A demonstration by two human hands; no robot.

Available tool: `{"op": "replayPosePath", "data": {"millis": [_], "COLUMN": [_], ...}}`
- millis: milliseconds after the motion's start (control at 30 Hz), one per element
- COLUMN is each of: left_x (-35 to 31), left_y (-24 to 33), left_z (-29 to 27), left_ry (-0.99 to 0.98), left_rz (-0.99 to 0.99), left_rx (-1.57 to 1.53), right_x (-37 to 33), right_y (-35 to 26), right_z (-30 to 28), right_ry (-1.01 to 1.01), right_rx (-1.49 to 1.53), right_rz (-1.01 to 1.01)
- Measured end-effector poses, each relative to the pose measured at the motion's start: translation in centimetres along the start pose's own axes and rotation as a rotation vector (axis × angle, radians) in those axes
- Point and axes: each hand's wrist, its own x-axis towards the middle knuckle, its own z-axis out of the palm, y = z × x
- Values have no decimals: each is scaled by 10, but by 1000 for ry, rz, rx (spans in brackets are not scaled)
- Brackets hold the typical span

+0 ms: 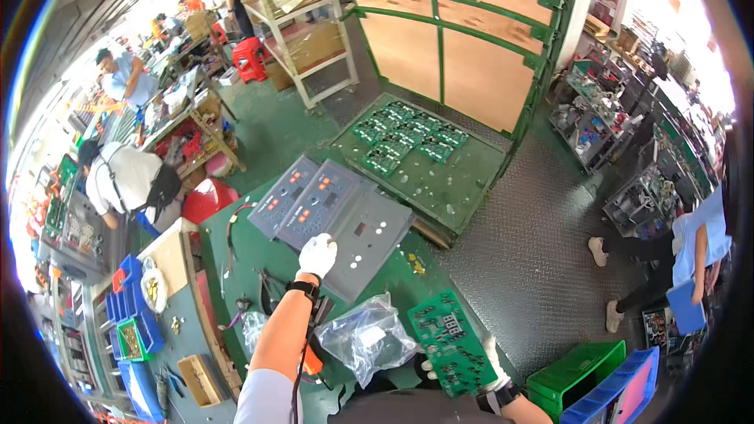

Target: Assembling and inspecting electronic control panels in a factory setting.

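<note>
At near edge of bench, right grip edge-holds circuit board, likely sparing components; left grip against grey panel, closure unclear.

Circuit board's bright green with black and white bits, panels are dark grey with orange and white spots, gloves plain white, floor grey diamond-plate pattern.

Left glove: white. Directly below it, black wrist strap; further below, thin black cable, pale sleeve. Below-right of it, dark grey garment; beyond, white right glove, black wristband.
</note>
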Motion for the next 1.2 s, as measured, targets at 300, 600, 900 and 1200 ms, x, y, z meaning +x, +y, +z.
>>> {"op": "replayPosePath", "data": {"millis": [300, 600, 900, 1200], "left_x": [17, 26, -13, -129], "left_y": [0, -16, 104, 237], "left_z": [39, 6, -94, -220], "left_ry": [-22, -161, -103, 212], "left_rz": [-233, -53, -81, 164], "left_rx": [416, 106, -142, 316], "right_x": [-27, -6, 4, 98], "right_y": [-37, -63, -83, -45], "right_z": [-11, -25, -5, 69], "right_ry": [171, 54, -43, -240], "right_rx": [113, 222, 110, 20], "right_rz": [-373, -404, -245, -175]}}
